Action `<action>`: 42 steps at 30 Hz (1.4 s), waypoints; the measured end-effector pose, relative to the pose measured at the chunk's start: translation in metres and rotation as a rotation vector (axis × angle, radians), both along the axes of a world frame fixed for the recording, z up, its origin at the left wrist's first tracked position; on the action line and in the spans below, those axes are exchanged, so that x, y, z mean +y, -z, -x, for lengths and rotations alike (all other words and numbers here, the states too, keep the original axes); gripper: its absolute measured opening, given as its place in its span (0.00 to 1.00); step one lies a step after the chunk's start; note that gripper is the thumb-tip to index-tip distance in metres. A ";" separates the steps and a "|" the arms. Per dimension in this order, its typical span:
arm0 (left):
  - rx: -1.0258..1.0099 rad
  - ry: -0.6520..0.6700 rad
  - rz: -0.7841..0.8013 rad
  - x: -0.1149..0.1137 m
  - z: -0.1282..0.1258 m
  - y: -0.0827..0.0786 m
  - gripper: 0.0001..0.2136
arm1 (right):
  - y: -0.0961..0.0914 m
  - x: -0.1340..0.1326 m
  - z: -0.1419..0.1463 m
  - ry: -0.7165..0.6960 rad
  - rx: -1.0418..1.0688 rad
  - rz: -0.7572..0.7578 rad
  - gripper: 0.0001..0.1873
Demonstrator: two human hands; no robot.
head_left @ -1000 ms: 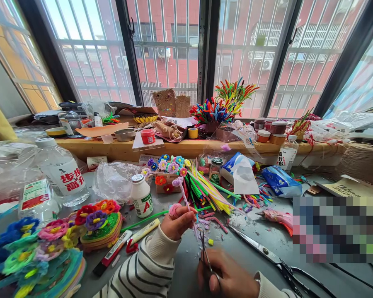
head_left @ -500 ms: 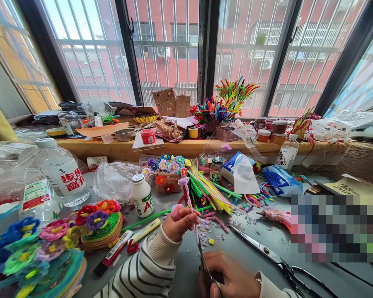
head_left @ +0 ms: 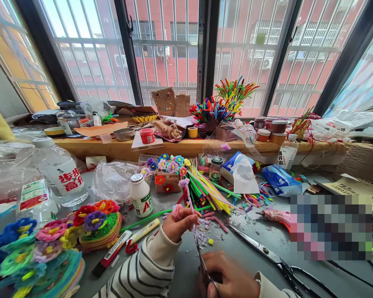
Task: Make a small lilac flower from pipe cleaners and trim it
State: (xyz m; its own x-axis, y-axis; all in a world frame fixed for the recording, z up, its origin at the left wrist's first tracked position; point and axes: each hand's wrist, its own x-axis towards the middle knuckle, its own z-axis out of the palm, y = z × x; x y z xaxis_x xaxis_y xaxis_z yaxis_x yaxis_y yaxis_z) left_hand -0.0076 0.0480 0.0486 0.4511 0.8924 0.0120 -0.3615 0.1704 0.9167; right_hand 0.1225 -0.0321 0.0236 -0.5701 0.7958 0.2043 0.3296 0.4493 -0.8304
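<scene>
Between the fingers of my left hand (head_left: 179, 224), closed in a pinch, is a pale lilac pipe cleaner (head_left: 191, 203) that stands nearly upright. A small pink fuzzy piece (head_left: 176, 209) shows by the same hand's knuckles. My right hand (head_left: 225, 273), blurred in part, is closed on small scissors (head_left: 202, 261), whose blades point up and meet the lower end of the pipe cleaner. Whether the blades are apart is hard to see. Lilac fuzz clippings (head_left: 205, 227) lie on the table just beyond my hands.
Large scissors (head_left: 265, 251) lie to the right, near a pink glue gun (head_left: 275, 215). Fuzzy flower pieces (head_left: 49, 248) fill the left front. A white bottle (head_left: 141, 196), a flower basket (head_left: 168, 186) and loose pipe cleaners (head_left: 209, 188) stand or lie behind my hands.
Both hands stay in nearly the same place. The small scissors and my right hand have shifted only slightly; the view has moved a touch.
</scene>
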 end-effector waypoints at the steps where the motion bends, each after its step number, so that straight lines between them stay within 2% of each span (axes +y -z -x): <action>1: 0.002 -0.003 -0.004 0.001 0.000 0.001 0.11 | 0.001 0.000 0.000 0.008 0.000 -0.002 0.34; 6: 0.024 -0.004 -0.005 0.005 0.001 0.005 0.13 | 0.004 0.001 0.002 0.097 0.018 0.001 0.34; 15: -0.081 -0.084 0.044 0.006 0.003 0.003 0.11 | 0.014 0.004 0.003 0.250 0.003 -0.022 0.31; 21: -0.085 -0.087 0.049 0.006 0.002 0.004 0.11 | 0.011 0.003 0.004 0.215 0.001 0.003 0.32; 24: -0.099 -0.069 0.115 0.004 0.003 0.001 0.11 | 0.008 0.001 0.004 0.153 0.012 0.012 0.33; 28: -0.118 -0.065 0.201 0.001 0.003 -0.004 0.10 | 0.007 0.001 0.006 0.141 0.033 0.039 0.34; 38: -0.159 -0.135 0.240 0.000 0.003 -0.010 0.10 | 0.004 0.004 0.003 0.291 0.022 0.043 0.33; 42: -0.169 -0.137 0.229 0.000 0.002 -0.009 0.10 | 0.006 0.003 0.004 0.296 0.026 0.043 0.32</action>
